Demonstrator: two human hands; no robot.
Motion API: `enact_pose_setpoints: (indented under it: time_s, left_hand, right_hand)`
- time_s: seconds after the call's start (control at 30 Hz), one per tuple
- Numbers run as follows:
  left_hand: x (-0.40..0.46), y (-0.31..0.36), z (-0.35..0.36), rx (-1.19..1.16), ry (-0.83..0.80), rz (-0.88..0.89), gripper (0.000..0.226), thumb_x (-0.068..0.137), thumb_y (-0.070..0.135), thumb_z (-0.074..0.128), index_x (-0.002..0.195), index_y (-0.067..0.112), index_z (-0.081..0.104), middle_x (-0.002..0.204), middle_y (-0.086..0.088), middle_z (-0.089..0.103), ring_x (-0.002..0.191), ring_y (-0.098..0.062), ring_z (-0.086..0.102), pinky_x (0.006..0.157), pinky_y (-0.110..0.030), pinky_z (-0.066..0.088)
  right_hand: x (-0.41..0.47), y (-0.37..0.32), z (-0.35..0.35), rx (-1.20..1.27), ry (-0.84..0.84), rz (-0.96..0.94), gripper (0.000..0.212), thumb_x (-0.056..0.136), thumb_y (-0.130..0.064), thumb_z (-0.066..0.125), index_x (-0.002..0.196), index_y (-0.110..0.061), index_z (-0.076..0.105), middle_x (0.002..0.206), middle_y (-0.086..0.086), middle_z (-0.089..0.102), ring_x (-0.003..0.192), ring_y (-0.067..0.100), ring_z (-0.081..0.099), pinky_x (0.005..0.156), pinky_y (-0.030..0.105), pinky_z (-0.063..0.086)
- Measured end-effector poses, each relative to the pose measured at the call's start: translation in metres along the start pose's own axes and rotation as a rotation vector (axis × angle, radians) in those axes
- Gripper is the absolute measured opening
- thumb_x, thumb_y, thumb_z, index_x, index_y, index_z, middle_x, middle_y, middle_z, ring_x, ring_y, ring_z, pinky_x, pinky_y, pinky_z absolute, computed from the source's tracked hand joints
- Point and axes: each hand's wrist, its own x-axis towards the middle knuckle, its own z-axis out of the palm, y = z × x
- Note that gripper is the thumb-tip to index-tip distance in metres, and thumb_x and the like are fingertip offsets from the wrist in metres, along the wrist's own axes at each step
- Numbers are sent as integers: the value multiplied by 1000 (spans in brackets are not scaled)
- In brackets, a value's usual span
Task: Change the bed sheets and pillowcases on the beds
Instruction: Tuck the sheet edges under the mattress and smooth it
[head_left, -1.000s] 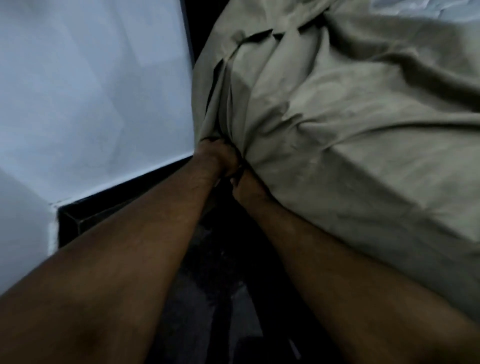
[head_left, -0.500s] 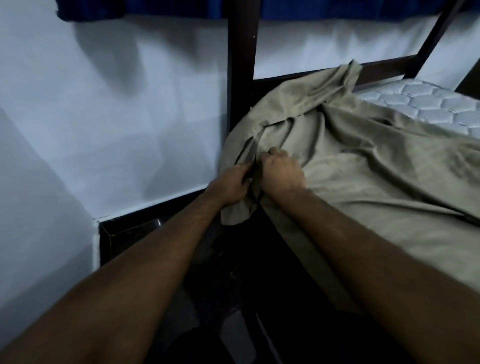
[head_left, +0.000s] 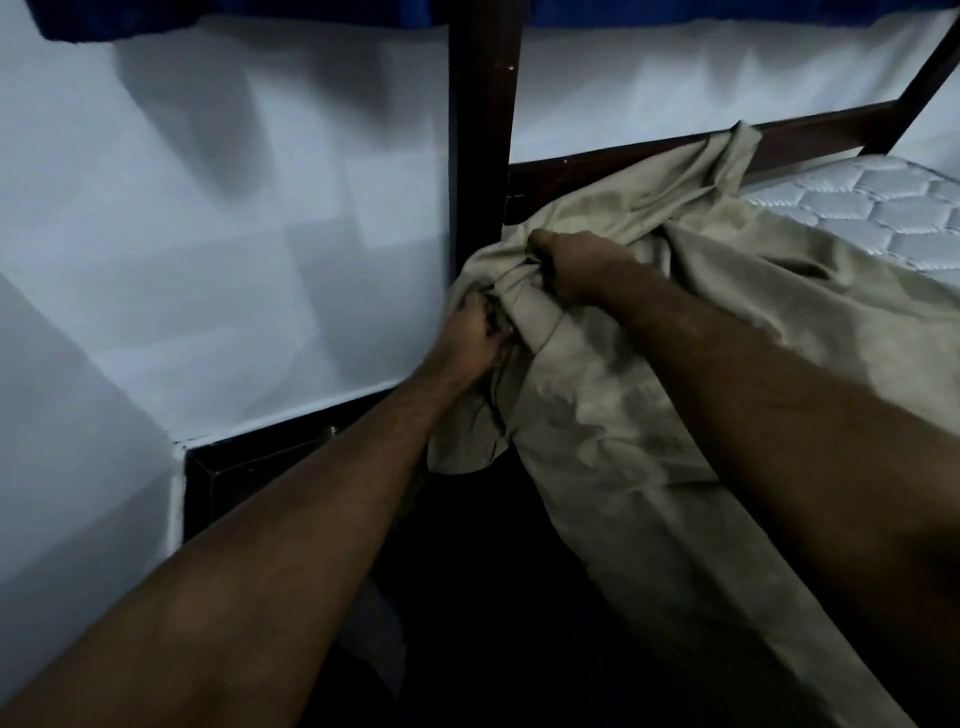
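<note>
Both hands have come up from low beside the mattress a second ago to the top of its near-left corner, and they have carried the bunched sheet with them. At this point the left hand is curled tight round a gathered fold of the tan sheet just beside the dark bedpost, while the right hand grips another handful a little farther and to the right, on top of the corner. Between the two fists the cloth is twisted into a knot-like bunch, and a loose flap hangs below the left hand. Farther right the sheet lies rumpled over the bed, and the quilted white mattress shows bare at the far right, so that side is not yet covered. My reading is that the corner is being gathered or tied to secure it; whether a knot is actually formed I cannot tell. Spreading the sheet over the bare far side remains.
</note>
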Motion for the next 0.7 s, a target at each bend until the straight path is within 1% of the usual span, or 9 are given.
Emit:
enact_pose_setpoints:
  time_s: [0.07,0.17,0.23,0.3,0.37,0.47,0.57,0.63,0.7]
  left_hand:
    - [6,-6,7,69,62,44,41,99,44,48,114,7,58,116,-12,66,106,-32,63,88,-37,52]
    - [12,-16,6,178,222,-10,50,96,47,38,128,15,58,115,-21,67,101,-38,64,86,-47,54]
    - [18,-19,0,135,372,-77,48,92,44,37,122,14,60,107,-22,69,95,-40,65,81,-49,55]
    - [25,-19,2,17,467,-101,41,91,36,40,111,8,63,100,-21,70,90,-39,66,79,-48,55]
    - [29,-17,5,-43,527,-127,37,91,29,44,109,6,66,101,-20,71,91,-38,67,79,-46,55]
    - [35,-27,8,-24,522,-142,27,92,22,51,104,6,70,98,-19,72,90,-36,67,78,-45,55]
    - [44,-41,7,-28,509,-97,21,85,27,58,85,11,71,87,-13,71,85,-31,65,76,-45,55]
    - [47,-47,5,4,504,-87,19,85,29,63,91,14,73,95,-13,69,94,-33,63,84,-42,53]
    - [40,-51,13,33,506,-44,22,91,24,67,109,11,72,110,-17,64,109,-33,58,96,-33,45]
  right_hand:
    - [5,-3,10,-60,86,-12,42,99,-28,49,141,-25,44,128,19,59,112,39,59,78,40,42]
    - [12,-7,17,-58,258,38,44,101,-20,41,145,-18,37,122,18,62,106,39,62,72,40,39]
    - [24,-13,18,66,380,55,48,100,-14,39,147,-13,34,119,20,63,104,40,63,71,40,38]
    - [39,-24,18,216,462,14,47,97,-12,41,144,-12,39,113,22,66,102,41,63,71,41,39]
    - [48,-26,22,349,521,-31,49,94,-12,44,143,-13,46,111,24,67,101,42,63,76,43,45]
    - [54,-2,39,356,514,-135,38,87,-13,53,125,-9,59,104,21,70,95,41,65,76,39,47]
    - [56,21,48,356,355,-181,19,96,-26,54,107,-11,56,99,15,68,95,36,63,80,32,42]
    - [60,25,48,302,227,-225,27,102,-34,44,113,-12,54,112,14,66,108,33,60,94,35,42]
    - [64,23,46,235,120,-243,35,106,-36,37,125,-16,57,132,13,62,126,30,54,109,38,37]
